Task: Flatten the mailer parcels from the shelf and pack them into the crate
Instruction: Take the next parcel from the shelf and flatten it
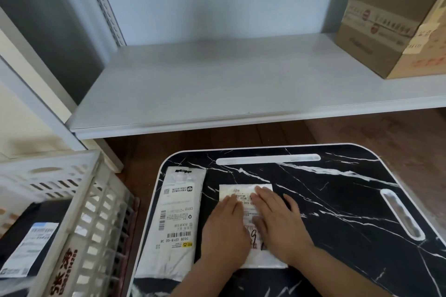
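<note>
A small white mailer parcel [243, 191] with a shipping label lies on the black marble-patterned tray table [337, 200]. My left hand [225, 231] and my right hand [280, 222] press flat on it side by side, fingers straight, covering most of it. A longer white mailer [175, 222] with barcodes lies flat on the table's left side, beside my left hand. The white slatted crate [79, 212] stands at the lower left and holds a black mailer [24, 241] with a white label.
A white shelf board [217, 84] stretches behind the table, bare except for a taped cardboard box [391, 19] at its right end. The shelf upright [103, 0] rises at the left. Dark wooden floor [410, 142] shows around the table.
</note>
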{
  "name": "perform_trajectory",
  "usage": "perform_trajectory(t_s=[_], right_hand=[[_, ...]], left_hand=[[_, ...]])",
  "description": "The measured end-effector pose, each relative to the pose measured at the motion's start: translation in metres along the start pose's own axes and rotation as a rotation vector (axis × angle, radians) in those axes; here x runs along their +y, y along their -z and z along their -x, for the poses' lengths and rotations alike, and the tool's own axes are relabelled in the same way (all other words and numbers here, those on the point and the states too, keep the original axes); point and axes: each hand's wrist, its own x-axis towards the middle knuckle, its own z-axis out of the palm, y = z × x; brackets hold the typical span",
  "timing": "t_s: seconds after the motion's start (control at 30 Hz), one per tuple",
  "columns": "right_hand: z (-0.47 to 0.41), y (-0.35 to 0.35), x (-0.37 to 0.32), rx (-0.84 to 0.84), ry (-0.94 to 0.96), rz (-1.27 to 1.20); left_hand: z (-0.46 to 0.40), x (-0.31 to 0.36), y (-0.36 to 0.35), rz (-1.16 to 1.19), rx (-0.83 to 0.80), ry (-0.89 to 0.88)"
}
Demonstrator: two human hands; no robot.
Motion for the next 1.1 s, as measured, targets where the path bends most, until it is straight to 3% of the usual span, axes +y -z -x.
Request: perform_trajectory(t_s=[0.1,0.2,0.27,0.43,0.53,0.6,0.7,0.77,0.83,0.93,1.1], right_hand=[[-0.009,0.018,0.004,0.113,-0.03,-0.036],[-0.019,0.03,-0.012,0.076,-0.057,-0.023],[-0.023,0.022,-0.025,-0.019,-0.011,0.049],[-0.015,-0.013,-0.043,-0.193,0.024,0.113],[-0.017,-0.018,-0.042,-0.235,0.018,0.118],[-0.017,-0.009,-0.042,-0.311,0.041,0.089],[-0.03,0.016,-0.036,-0.316,0.04,-0.096],[-0.029,0.03,-0.031,-0.1,-0.104,-0.228],[-0.024,0.036,-0.025,0.099,-0.422,-0.326],[-0.015,0.034,-0.018,0.031,-0.791,-0.511],[-0.019,0.045,-0.017,-0.124,-0.921,-0.934]], left_hand=[[-0.003,-0.02,0.032,0.131,0.201,0.112],[0.007,-0.057,0.05,0.166,0.356,0.299],[0.015,-0.072,0.047,0.093,0.349,0.302],[0.021,-0.062,0.033,-0.064,0.28,0.091],[0.019,-0.07,0.024,-0.05,0.297,0.218],[0.027,-0.071,0.023,0.006,0.224,0.309],[0.027,-0.059,0.031,0.119,0.19,0.275],[0.023,-0.044,0.035,0.211,0.194,0.259],[0.017,-0.029,0.032,0.327,0.147,0.341],[0.013,-0.017,0.025,0.533,0.044,0.589],[0.005,-0.01,0.034,1.004,-0.061,0.775]])
